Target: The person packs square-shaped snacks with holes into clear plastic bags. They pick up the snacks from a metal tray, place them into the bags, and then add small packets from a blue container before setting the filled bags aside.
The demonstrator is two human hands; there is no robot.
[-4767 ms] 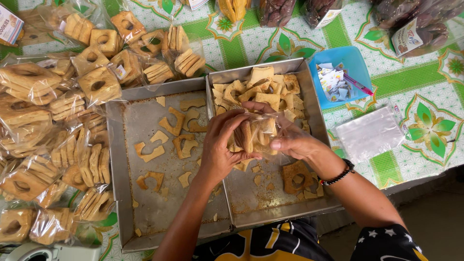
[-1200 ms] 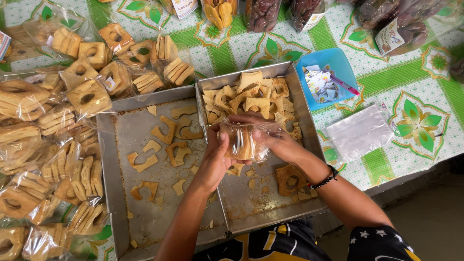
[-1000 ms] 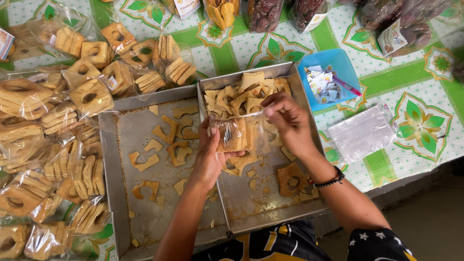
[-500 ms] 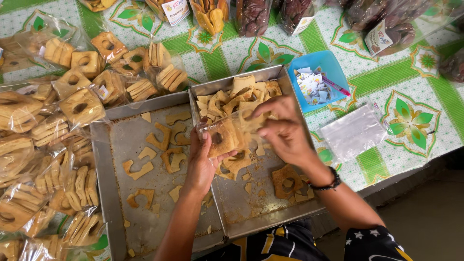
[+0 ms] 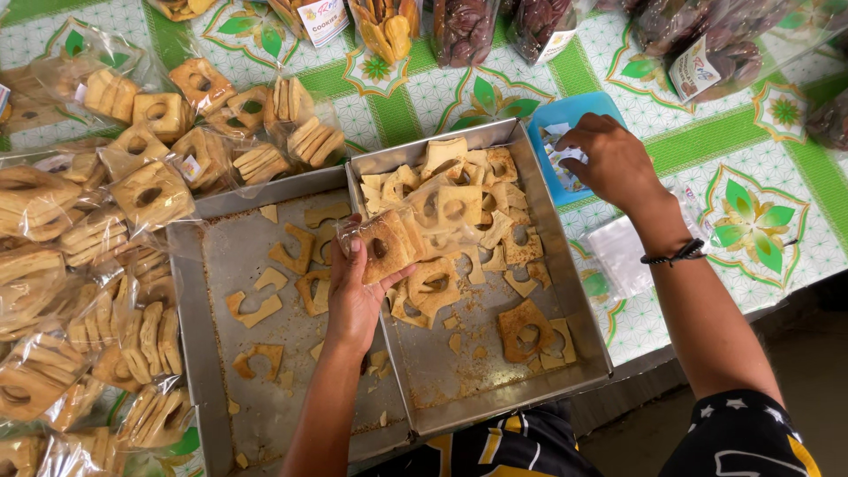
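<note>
My left hand [image 5: 353, 296] grips a clear plastic bag of square cookies with round holes [image 5: 402, 234], holding it over the seam between two metal baking trays. My right hand [image 5: 609, 159] reaches into a blue plastic box [image 5: 579, 110] of small paper labels at the upper right; its fingers are curled inside the box and what they pinch is hidden. The right tray [image 5: 579, 331] holds a heap of loose cookies [image 5: 459, 190]. The left tray [image 5: 216, 256] holds scattered broken cookie pieces [image 5: 256, 309].
Many sealed bags of cookies [image 5: 97, 256] are piled on the left of the green-and-white patterned tablecloth [image 5: 751, 177]. Bags of other snacks [image 5: 464, 26] line the far edge. Empty clear bags [image 5: 623, 256] lie right of the trays. The table's near edge runs below them.
My right hand let go of the bag and moved up and right to the blue box. My left hand alone now holds the filled bag, a little to the left.
</note>
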